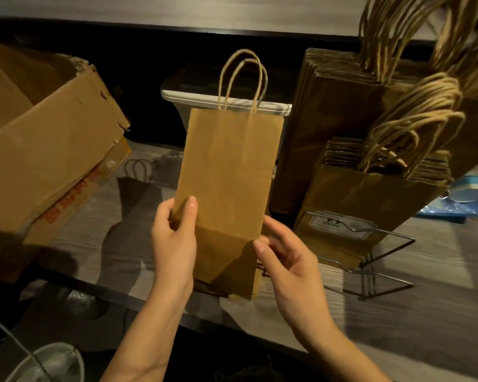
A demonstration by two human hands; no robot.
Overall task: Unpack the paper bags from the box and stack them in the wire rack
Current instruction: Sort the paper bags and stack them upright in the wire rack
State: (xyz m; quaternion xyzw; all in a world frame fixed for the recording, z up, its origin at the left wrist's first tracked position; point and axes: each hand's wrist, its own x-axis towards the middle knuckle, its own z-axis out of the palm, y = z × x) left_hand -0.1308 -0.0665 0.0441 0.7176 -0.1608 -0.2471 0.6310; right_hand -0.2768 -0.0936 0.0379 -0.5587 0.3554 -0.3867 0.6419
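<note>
Both hands, left (174, 238) and right (284, 257), grip flat paper bag (226, 172) upright beside wire rack (381, 260).

A flat, folded brown paper bag (226, 172) stands upright at the middle, its twisted paper handles (242, 78) pointing up and its folded bottom flap turned toward the camera. The open cardboard box (42, 139) sits at the left, tilted, its flaps worn and red print on its lower side. At the right, the wire rack (370, 260) holds rows of the same brown bags (351, 205), packed upright with handles bunched above; taller bags (340, 106) stand behind them.
</note>
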